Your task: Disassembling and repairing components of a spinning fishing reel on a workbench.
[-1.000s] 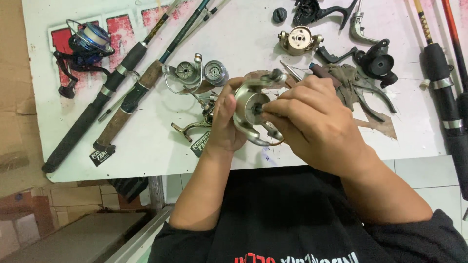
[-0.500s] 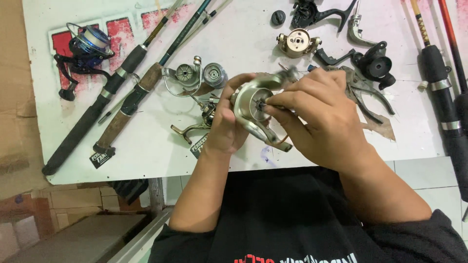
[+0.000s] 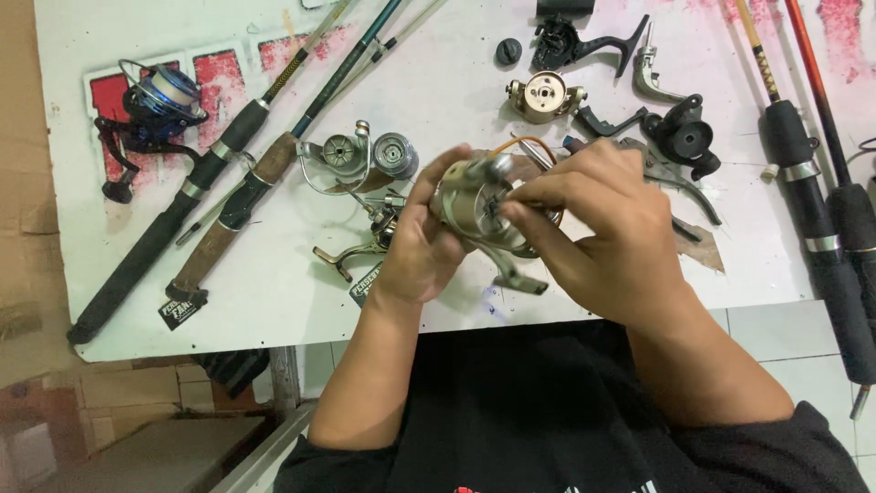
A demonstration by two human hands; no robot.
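Observation:
I hold a silver-gold spinning reel body (image 3: 474, 212) above the front edge of the white table (image 3: 274, 283). My left hand (image 3: 418, 245) cups it from the left and below, thumb on its top. My right hand (image 3: 598, 233) grips its right side, with the fingertips pressed on the reel's open face. The reel's foot sticks out below toward me. Under my hands lie other silver reel parts (image 3: 365, 246), partly hidden.
Two fishing rods (image 3: 228, 196) lie diagonally at left, with a blue spinning reel (image 3: 151, 110) beside them. A silver spool and rotor (image 3: 360, 155) sit centre. Black reel parts (image 3: 680, 137) and a gold gear housing (image 3: 545, 96) lie at the back. More rods (image 3: 821, 219) run along the right edge.
The reel has turned in my hands, its foot now pointing down toward me. My right fingers shifted onto its face. Both hands stay over the same spot.

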